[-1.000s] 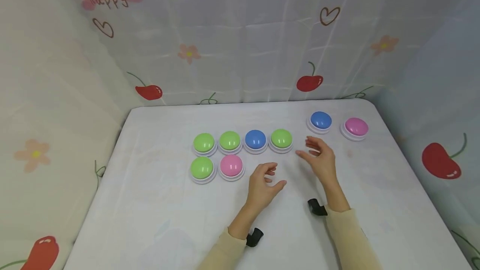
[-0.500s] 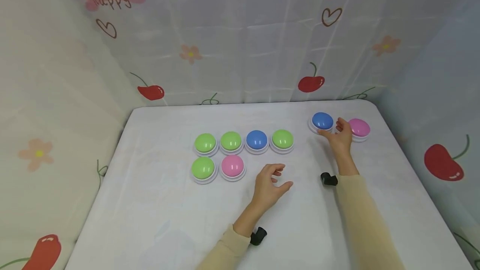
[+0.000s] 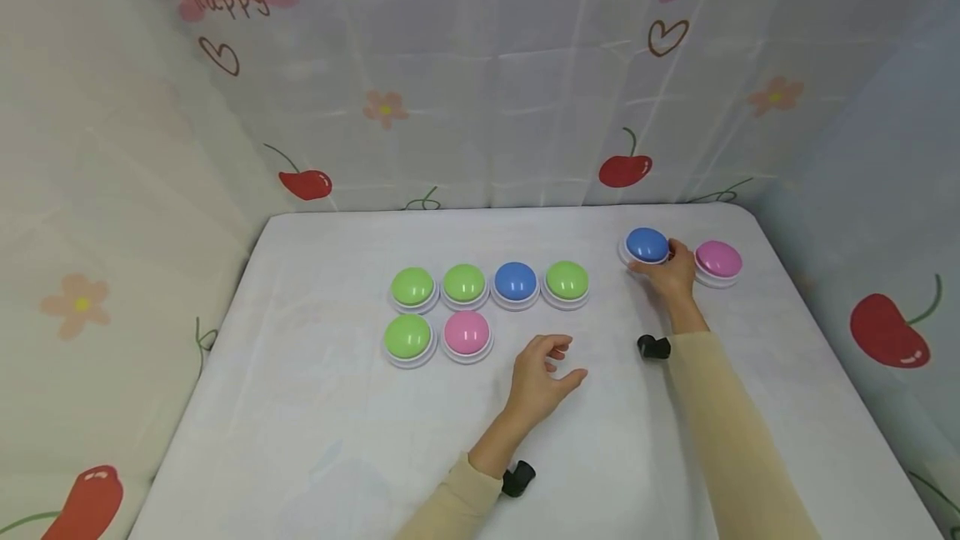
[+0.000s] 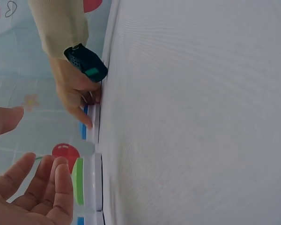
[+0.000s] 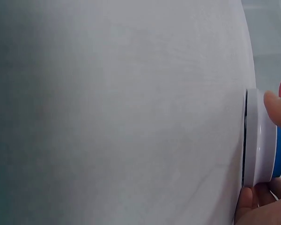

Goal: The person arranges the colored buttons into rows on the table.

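At the back right of the table, my right hand (image 3: 677, 276) holds a blue push button (image 3: 647, 245) with a round white base. In the right wrist view its thumb (image 5: 277, 110) lies on one side of the white base (image 5: 258, 140), with the other fingers at the opposite side. A pink push button (image 3: 718, 260) sits just right of that hand. My left hand (image 3: 537, 379) hovers over the table with fingers loosely bent, holding nothing. The left wrist view shows its thumb (image 4: 7, 121) well apart from the other fingers.
A row of green buttons (image 3: 412, 287) with a blue one (image 3: 515, 282) stands left of centre. Below are another green button (image 3: 407, 337) and a pink one (image 3: 467, 333). A white cloth covers the table (image 3: 300, 440); printed curtains (image 3: 480, 73) surround it.
My right hand has moved right and back from beside the row's green button to the far blue button, and now grips it. My left hand has shifted slightly right.
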Tool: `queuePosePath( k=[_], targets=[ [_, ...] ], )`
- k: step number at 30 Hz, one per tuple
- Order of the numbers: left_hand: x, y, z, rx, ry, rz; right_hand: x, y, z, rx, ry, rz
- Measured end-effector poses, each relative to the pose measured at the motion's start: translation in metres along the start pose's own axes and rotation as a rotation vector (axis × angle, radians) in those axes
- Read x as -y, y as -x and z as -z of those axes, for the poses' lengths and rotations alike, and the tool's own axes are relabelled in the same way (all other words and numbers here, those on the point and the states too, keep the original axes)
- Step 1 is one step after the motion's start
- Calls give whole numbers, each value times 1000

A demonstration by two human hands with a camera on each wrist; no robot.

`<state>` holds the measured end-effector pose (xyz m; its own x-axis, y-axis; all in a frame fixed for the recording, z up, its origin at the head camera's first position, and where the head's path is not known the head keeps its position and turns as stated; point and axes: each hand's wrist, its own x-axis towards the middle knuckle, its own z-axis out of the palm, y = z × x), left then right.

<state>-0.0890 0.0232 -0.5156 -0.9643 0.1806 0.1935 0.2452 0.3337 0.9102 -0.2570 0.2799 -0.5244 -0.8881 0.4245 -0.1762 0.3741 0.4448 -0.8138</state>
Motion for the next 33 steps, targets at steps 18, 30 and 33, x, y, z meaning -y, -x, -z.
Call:
queuePosePath(
  k=[18, 30, 33],
  targets=[
    [2, -1, 2, -13, 9, 5, 2, 10, 6, 10, 36, -49],
    [3, -37, 0, -83, -53, -10, -15, 73, 24, 82, 52, 55],
    [1, -44, -3, -71, -63, -17, -14, 95, 25, 105, 33, 86]
  ],
)
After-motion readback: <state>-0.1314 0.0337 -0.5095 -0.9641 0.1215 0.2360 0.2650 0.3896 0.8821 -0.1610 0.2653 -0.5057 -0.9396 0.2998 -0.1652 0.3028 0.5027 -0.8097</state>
